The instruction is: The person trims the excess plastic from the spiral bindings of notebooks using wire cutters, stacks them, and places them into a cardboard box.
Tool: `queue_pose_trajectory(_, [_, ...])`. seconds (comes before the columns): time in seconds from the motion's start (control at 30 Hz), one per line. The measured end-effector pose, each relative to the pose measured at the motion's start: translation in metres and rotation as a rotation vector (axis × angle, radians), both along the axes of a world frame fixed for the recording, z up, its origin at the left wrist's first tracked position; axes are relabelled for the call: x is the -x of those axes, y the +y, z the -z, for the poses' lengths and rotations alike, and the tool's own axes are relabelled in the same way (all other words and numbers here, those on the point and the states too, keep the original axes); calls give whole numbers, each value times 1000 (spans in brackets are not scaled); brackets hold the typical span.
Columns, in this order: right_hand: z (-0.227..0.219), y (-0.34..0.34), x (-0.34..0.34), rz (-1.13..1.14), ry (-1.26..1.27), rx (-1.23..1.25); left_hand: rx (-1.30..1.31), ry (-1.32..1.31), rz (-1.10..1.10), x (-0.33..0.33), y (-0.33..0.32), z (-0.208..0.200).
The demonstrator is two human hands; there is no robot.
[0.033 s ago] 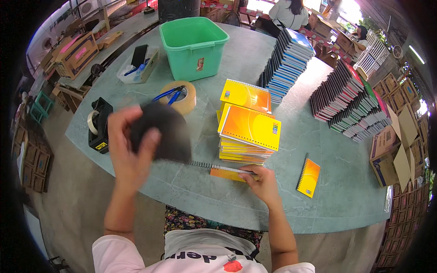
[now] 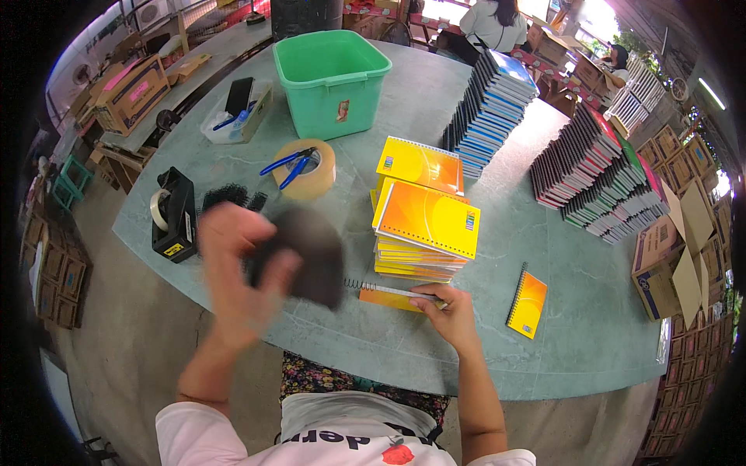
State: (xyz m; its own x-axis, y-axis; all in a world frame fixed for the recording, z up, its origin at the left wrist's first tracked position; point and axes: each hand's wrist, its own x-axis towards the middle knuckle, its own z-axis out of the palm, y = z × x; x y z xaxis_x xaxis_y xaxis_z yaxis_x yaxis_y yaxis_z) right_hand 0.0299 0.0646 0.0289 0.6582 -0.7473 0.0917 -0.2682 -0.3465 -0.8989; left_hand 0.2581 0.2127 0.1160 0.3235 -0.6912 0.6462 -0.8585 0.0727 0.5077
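My left hand (image 2: 241, 268) is wrapped round a dark, rounded block (image 2: 315, 260), both smeared by motion, so the block's kind is unclear. A thin black wire coil (image 2: 355, 285) runs from beside the block to the punched edge of a small yellow-orange notebook (image 2: 390, 300). That notebook stands on edge at the table's front, pinched at its right end by my right hand (image 2: 449, 307). Just beyond it rises a stack of yellow-orange notebooks (image 2: 427, 221). One coil-bound yellow notebook (image 2: 528, 304) lies flat to the right.
Blue-handled pliers (image 2: 294, 165) lie on a roll of clear tape (image 2: 320, 185). A tape dispenser (image 2: 172, 213) and a heap of black coils (image 2: 229, 196) are at left. Behind stand a green tub (image 2: 332, 101), blue notebooks (image 2: 489, 109) and red and green ones (image 2: 598, 175); an open carton (image 2: 660, 260) is at right.
My left hand and the dark block have moved right and slightly down, toward the notebook. Less coil shows between them, and the black coil heap is now uncovered. My right hand has hardly moved.
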Motion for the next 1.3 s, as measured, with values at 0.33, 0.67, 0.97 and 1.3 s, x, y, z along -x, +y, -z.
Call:
queue_pose_trajectory(0.33, [10,18,-4,35,-61,184,-361,-138,274,42,-7,52])
queue_pose_trajectory(0.67, [25,31,0,184,-367,-159,-635,222,546,55,14,69])
queue_pose_trajectory(0.97, [58,45,31,94,-228,-198,-815,359,574,57,18,92])
queue_pose_trajectory(1.3, [57,45,34,26,-181,64,-790,437,516,61,21,101])
